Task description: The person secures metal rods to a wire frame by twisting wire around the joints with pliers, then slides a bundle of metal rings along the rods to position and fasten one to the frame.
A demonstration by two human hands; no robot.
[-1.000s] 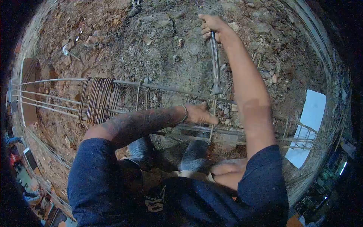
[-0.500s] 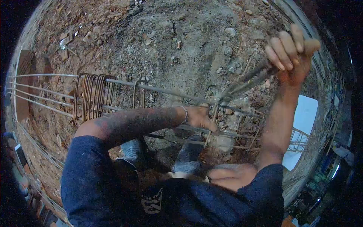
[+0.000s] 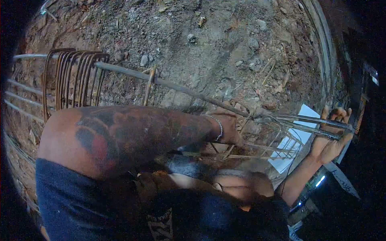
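My right hand is at the right, its fingers and thumb around the handles of long steel pincers. The jaws of the pincers meet the long top bar of a rebar cage, where a thin bent stirrup crosses it. Just left of the jaws, my left hand is closed at that crossing and appears to grip the stirrup; some of its fingers are hidden. A chain bracelet circles the left wrist. Any tie wire in the jaws is too small to make out.
Several rusty stirrups hang bunched on the bars at the left. A single stirrup stands nearer the middle. Beyond the cage's right end lies a white sheet. Rough earth with stones surrounds the cage.
My right hand has swung the pincer handles down and right, from slanting upward to nearly level. My left hand stays at the crossing. The view has shifted closer to the cage.
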